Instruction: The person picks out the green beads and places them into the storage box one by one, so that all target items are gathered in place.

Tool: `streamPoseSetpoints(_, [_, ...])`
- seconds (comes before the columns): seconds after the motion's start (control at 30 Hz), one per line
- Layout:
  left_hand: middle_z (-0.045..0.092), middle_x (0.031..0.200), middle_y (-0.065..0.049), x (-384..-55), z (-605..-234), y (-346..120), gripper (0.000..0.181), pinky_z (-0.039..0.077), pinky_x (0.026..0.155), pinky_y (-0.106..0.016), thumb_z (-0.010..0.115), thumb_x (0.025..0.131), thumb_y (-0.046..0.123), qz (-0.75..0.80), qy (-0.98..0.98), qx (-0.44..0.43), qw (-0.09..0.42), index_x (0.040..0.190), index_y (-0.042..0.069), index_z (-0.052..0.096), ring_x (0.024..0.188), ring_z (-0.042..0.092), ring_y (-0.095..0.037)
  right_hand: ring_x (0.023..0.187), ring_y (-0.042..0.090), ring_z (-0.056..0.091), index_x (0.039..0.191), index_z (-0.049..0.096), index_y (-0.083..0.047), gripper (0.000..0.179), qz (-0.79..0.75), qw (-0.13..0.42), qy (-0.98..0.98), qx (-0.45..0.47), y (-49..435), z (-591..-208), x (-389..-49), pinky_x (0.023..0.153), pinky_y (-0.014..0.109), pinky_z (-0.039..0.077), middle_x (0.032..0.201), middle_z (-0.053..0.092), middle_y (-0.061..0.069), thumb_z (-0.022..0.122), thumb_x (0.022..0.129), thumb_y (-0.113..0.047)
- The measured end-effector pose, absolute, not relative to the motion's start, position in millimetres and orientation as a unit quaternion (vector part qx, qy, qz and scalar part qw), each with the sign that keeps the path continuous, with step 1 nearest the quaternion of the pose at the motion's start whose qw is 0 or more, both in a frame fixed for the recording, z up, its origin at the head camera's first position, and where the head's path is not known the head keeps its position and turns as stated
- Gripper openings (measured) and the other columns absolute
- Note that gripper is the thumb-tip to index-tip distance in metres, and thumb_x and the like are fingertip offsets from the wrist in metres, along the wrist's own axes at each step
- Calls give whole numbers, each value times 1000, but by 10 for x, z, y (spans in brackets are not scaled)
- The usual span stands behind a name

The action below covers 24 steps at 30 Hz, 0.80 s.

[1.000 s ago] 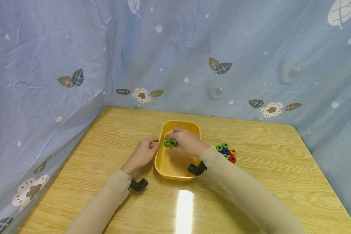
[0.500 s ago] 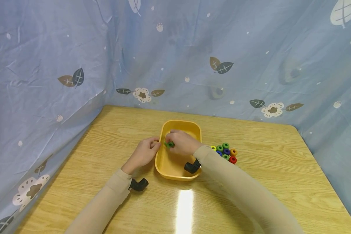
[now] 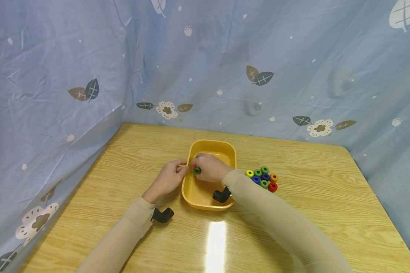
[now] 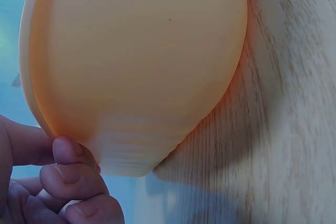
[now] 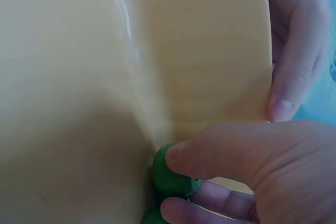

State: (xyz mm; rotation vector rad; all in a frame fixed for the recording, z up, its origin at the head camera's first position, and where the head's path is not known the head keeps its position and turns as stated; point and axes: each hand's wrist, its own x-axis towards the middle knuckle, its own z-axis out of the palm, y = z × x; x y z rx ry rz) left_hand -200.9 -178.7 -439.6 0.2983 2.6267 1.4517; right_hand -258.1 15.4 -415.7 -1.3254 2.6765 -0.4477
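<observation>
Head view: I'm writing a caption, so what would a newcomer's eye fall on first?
Probably the yellow-orange tray mid-frame on the wooden table, where the right hand's grip pinches a green ring inside. Next, the bright multicoloured rings clustered right of the tray, then the blue leaf-patterned cloth behind the table.

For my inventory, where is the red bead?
In the head view, the red bead lies right of the yellow tray, beside the orange bead and a green one.
</observation>
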Motion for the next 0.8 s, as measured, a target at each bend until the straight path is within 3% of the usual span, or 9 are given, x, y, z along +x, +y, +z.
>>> streamPoseSetpoints(0.23, [78, 108, -16, -2014, -4395, -1776, 38, 40, 56, -25, 50, 110, 18, 487, 866, 94, 65, 142, -1, 59, 59, 50, -12, 83, 19, 59, 106, 76, -7, 16, -137, 54, 888, -437, 146, -4166, -2564, 78, 33, 54, 103, 68, 10, 80, 91, -7])
streamPoseSetpoints(0.47, [77, 96, -15, -2006, -4392, -1781, 38, 35, 51, -24, 49, 110, 19, 485, 867, 100, 64, 141, -1, 59, 51, 40, -10, 83, 19, 58, 106, 76, -7, 15, -153, 49, 888, -431, 168, -4148, -2548, 78, 33, 53, 103, 68, 10, 79, 91, -7])
streamPoseSetpoints(0.6, [78, 103, -16, -2004, -4395, -1781, 38, 37, 52, -24, 49, 111, 19, 484, 867, 104, 62, 141, -1, 59, 53, 43, -9, 83, 18, 57, 107, 76, -6, 17, -167, 35, 887, -429, 210, -4102, -2538, 78, 34, 52, 102, 69, 10, 79, 90, -7])
streamPoseSetpoints(0.73, [77, 97, -15, -2000, -4388, -1776, 37, 35, 51, -24, 50, 110, 19, 485, 867, 97, 61, 140, 1, 60, 52, 41, -12, 85, 18, 59, 111, 76, -6, 21, -183, 37, 889, -418, 267, -4030, -2514, 78, 33, 53, 106, 70, 10, 78, 91, -9])
streamPoseSetpoints(0.8, [78, 98, -14, -1998, -4389, -1775, 36, 38, 53, -24, 50, 110, 19, 486, 867, 94, 60, 140, 1, 61, 57, 49, -12, 87, 19, 62, 114, 75, -6, 23, -197, 39, 888, -413, 302, -3985, -2496, 79, 33, 54, 109, 71, 11, 78, 92, -9])
